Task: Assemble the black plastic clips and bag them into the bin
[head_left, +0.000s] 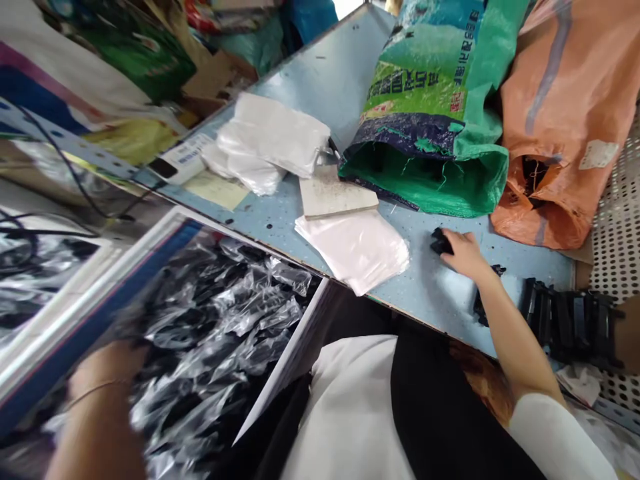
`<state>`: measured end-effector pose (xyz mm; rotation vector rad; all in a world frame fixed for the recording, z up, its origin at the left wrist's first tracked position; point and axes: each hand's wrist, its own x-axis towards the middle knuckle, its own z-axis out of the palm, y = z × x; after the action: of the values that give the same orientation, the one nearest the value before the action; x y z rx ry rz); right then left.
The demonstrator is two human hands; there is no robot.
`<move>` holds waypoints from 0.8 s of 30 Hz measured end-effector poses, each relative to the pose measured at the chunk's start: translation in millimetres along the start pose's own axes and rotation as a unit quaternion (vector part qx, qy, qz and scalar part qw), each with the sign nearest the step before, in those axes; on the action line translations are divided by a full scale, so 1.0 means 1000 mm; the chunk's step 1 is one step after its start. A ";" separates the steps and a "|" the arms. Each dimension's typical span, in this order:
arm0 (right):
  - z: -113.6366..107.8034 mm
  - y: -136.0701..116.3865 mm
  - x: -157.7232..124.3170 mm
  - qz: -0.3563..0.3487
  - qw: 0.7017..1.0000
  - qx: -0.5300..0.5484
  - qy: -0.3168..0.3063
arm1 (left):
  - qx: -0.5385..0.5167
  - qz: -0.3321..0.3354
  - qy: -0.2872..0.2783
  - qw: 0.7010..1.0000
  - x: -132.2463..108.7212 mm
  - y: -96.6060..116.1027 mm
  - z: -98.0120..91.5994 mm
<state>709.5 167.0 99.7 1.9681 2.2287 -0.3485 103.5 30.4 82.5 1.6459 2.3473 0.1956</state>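
My right hand [463,253] rests on the blue work table [320,87], its fingers over a small black plastic part [441,241]. More black parts lie just beyond the wrist, and a row of them [570,323] sits at the table's near right. My left hand [100,373], blurred and wearing a thin bracelet, is at the lower left. It sits at the edge of a box [220,333] filled with black items in clear plastic bags. I cannot tell whether that hand holds anything.
A stack of clear plastic bags [355,250] and a bundle of white bags [265,140] lie on the table near a beige board [337,192]. Green and orange woven sacks [425,113] lie at the far right. A perforated metal sheet [617,247] stands at the right.
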 end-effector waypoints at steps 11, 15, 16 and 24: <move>0.033 -0.025 -0.079 -0.039 0.993 0.088 0.075 | -0.076 0.372 0.035 0.925 0.023 0.280 0.104; 0.050 -0.023 -0.086 0.027 0.987 0.124 0.101 | -0.135 0.330 -0.051 0.933 0.045 0.292 0.104; 0.051 -0.021 -0.086 0.053 0.979 0.168 0.104 | -0.181 0.305 -0.083 0.931 0.054 0.288 0.102; 0.044 -0.074 -0.075 0.070 0.594 0.783 -0.173 | -0.382 0.173 -0.216 0.882 0.078 0.276 0.100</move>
<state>644.0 74.7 82.5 1.9407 1.1801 -3.0712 356.4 194.5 47.6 1.4617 1.3576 0.6514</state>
